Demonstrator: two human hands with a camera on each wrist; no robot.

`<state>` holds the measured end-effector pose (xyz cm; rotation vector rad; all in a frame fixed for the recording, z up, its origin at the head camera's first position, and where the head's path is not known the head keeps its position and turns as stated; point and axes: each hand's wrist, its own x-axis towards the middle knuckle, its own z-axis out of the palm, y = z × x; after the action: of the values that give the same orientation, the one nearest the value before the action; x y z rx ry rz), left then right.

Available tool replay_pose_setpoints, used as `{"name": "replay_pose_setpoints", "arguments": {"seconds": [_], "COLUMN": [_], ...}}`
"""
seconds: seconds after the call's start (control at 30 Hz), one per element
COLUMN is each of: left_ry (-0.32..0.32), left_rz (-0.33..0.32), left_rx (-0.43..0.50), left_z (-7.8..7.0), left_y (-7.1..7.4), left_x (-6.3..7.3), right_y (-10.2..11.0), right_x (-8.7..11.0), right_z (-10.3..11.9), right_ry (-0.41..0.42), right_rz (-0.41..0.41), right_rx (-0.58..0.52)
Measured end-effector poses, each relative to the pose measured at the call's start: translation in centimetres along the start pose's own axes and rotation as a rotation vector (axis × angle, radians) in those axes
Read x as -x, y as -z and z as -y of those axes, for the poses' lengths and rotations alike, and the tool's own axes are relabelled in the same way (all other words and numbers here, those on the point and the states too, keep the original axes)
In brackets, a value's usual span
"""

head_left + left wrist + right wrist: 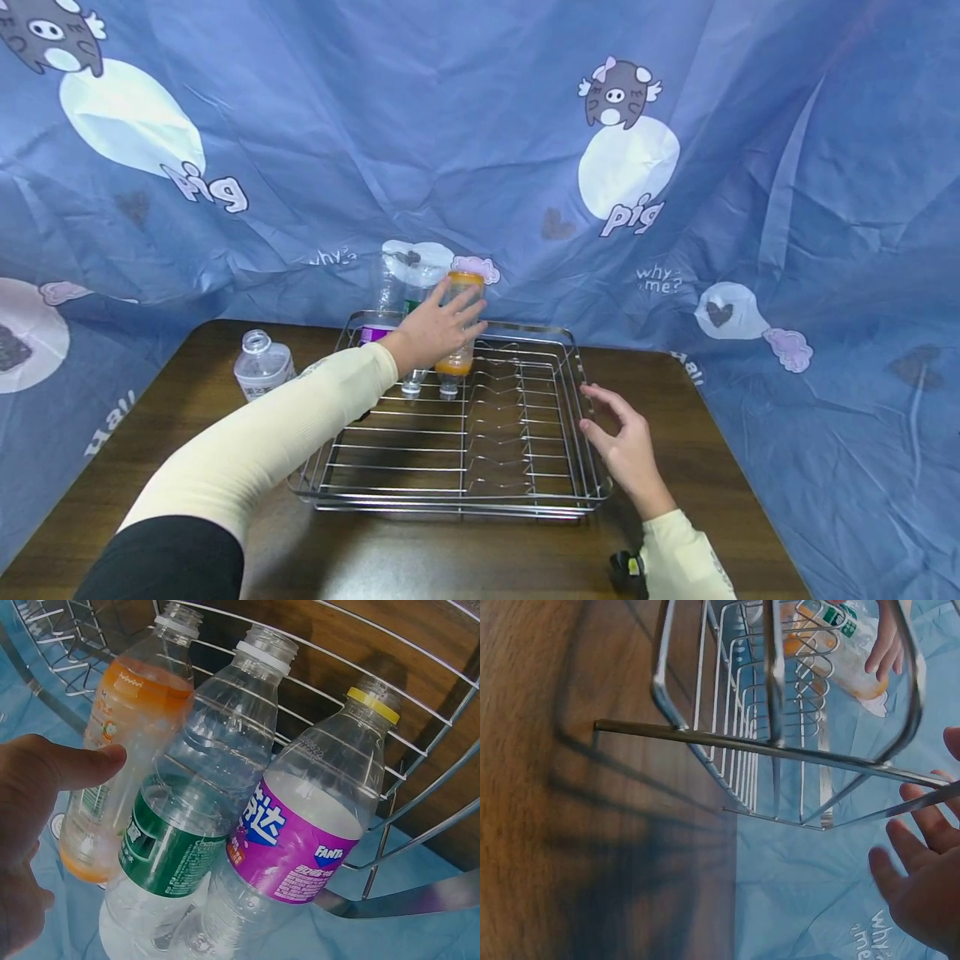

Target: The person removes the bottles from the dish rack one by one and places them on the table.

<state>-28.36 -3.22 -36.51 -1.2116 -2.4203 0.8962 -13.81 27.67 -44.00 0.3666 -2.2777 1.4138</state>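
Note:
My left hand [431,333] is over an orange-banded plastic bottle [454,365], fingers spread and straight. In the left wrist view its thumb lies against or just in front of that bottle; the contact is unclear. Beside it lean a green-labelled bottle [176,836] and a purple-labelled Fanta bottle [296,840]. All three are capless, with their necks down toward the wires of a metal dish rack [461,454]. At the rack's right side is my right hand [628,450], thumb and fingers apart around the rim [780,750], gripping nothing visibly.
Another clear capless bottle [264,367] stands on the brown wooden table [375,558], left of the rack. A small black object [628,567] is by the right wrist. Behind the table hangs a blue printed cloth [480,150].

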Motion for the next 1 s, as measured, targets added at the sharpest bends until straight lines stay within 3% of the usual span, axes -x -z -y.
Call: {"name": "replay_pose_setpoints", "arguments": {"seconds": [0.2, 0.3, 0.5, 0.77, 1.0], "left_ry": [-0.001, 0.003, -0.004, -0.008, -0.015], "left_rz": [0.016, 0.014, 0.007, 0.018, 0.038], "left_rx": [-0.015, -0.021, -0.044, -0.084, -0.058], "left_z": [-0.2, -0.3, -0.3, -0.5, -0.4], "left_y": [0.1, 0.1, -0.1, -0.5, -1.3], "left_x": [-0.2, -0.4, -0.7, -1.2, -1.7], "right_y": [-0.1, 0.0, 0.0, 0.1, 0.0], "right_x": [0.1, 0.2, 0.4, 0.6, 0.5], "right_z": [-1.4, -0.1, -1.4, -2.4, -2.4], "right_ry": [-0.009, -0.036, -0.065, -0.196, -0.313], "right_rz": [0.010, 0.031, 0.058, 0.138, 0.167], "right_rx": [0.021, 0.016, -0.002, -0.146, -0.220]}}
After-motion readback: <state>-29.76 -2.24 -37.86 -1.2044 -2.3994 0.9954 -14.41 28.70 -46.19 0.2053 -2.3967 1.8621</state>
